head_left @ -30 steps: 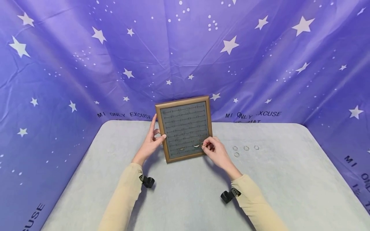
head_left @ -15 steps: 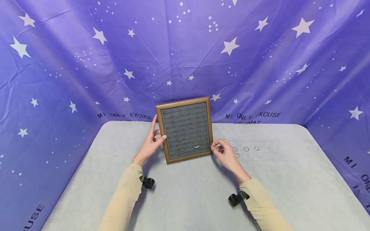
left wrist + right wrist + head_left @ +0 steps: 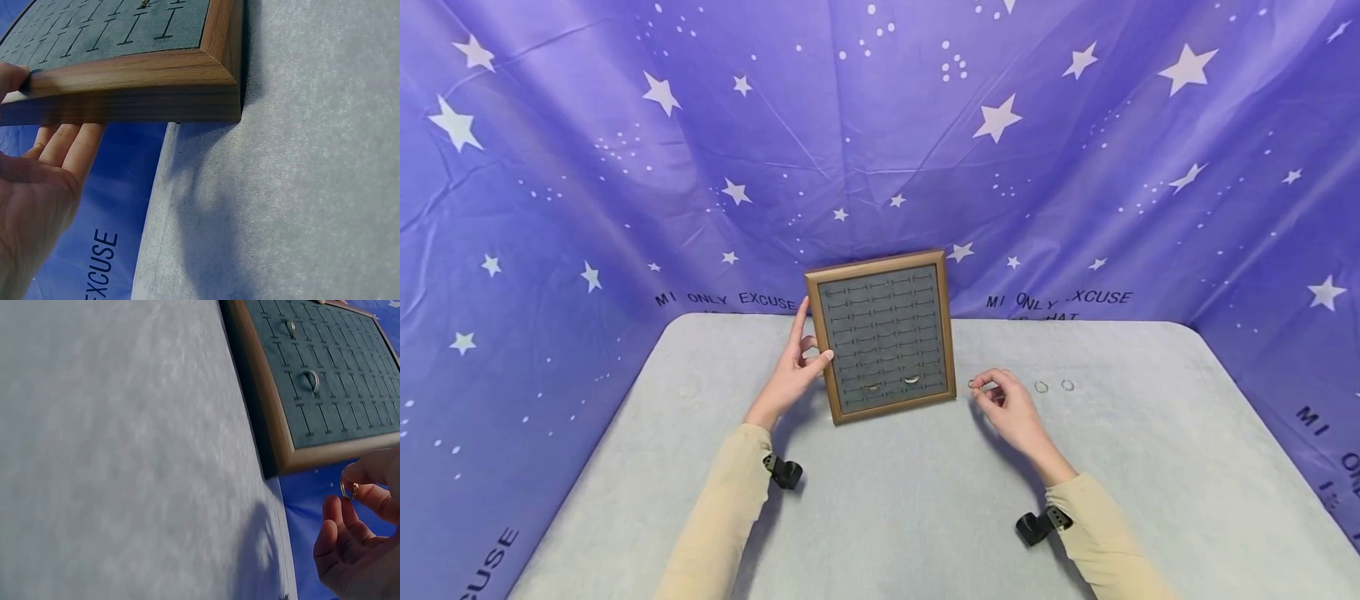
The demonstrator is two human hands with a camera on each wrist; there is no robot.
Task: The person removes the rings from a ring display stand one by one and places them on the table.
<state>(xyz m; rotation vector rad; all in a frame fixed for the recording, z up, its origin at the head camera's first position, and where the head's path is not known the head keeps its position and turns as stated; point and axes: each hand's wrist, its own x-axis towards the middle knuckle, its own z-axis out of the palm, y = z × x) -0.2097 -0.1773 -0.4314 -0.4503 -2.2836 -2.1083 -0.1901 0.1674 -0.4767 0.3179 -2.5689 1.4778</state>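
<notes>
A ring display board (image 3: 883, 321) with a brown wooden frame and slotted grey-green panel stands tilted on the table. My left hand (image 3: 788, 379) grips its left edge, thumb on the front and fingers behind, as the left wrist view shows too. Two rings sit in slots low on the panel: a silver-looking ring (image 3: 314, 382) and another ring (image 3: 290, 328). Right of the board, my right hand (image 3: 1013, 414) pinches a gold ring (image 3: 343, 487) between thumb and forefinger, apart from the frame.
On the grey table (image 3: 880, 517), a loose ring (image 3: 1041, 387) and a second loose ring (image 3: 1068, 385) lie right of my right hand. A purple starry cloth (image 3: 880, 125) hangs behind and at both sides.
My right hand has moved right, from the panel's lower right corner to beyond the frame, with the gold ring in it. It now covers two loose rings. The left hand stays put.
</notes>
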